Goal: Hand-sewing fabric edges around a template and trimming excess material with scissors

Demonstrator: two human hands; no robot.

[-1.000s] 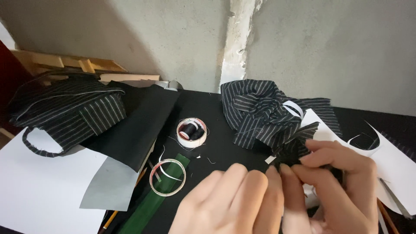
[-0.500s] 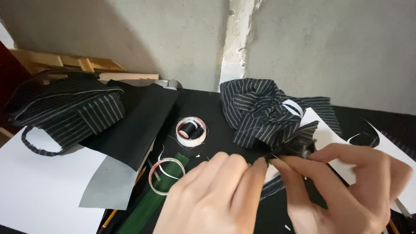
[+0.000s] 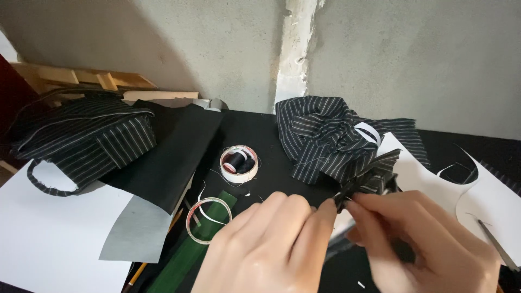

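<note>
My left hand (image 3: 266, 247) and my right hand (image 3: 420, 241) meet at the lower middle, fingertips pinched together on a small folded piece of black striped fabric (image 3: 369, 174). That piece fans out up and to the right from my fingers. Just behind it lies a crumpled heap of the same striped cloth (image 3: 325, 133) on the black tabletop (image 3: 255, 130). A roll of tape with a black thread spool inside (image 3: 239, 163) stands left of the heap.
A striped fabric bag (image 3: 81, 138) sits at the left on black cloth and white paper (image 3: 49, 239). A second tape ring (image 3: 208, 220) lies on a green ruler (image 3: 190, 255). White paper patterns (image 3: 488, 206) and a scissor blade (image 3: 499, 247) are at the right. Wooden slats lean at the back left.
Both hands have shifted slightly left and up, and the pinched striped piece now sticks out more clearly above my fingers. Nothing else has moved.
</note>
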